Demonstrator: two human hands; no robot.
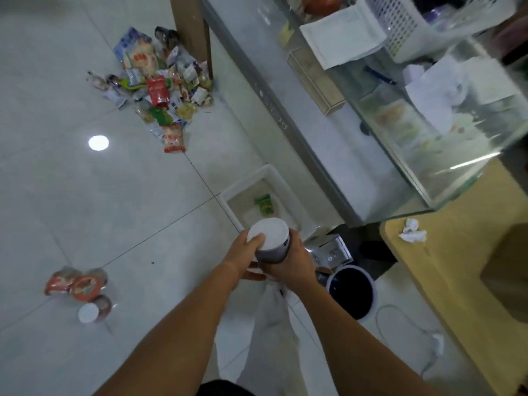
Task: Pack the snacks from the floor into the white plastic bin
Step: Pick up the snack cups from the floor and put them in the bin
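Seemingly a small shop: a glass display counter (428, 144) on tiled floor (85, 210), snack packets (160, 90) heaped nearby.

The near corner of the white rectangular plastic bin (248, 178) is hidden behind the white-lidded dark cylindrical snack cup (270, 234), whose lower wall the left hand (245, 252) and right hand (291, 261) cover. Print on the far heap of colourful snack packets (160, 90) is too blurred to read. The white perforated plastic basket (400, 27), far right, is cut off by the top edge.
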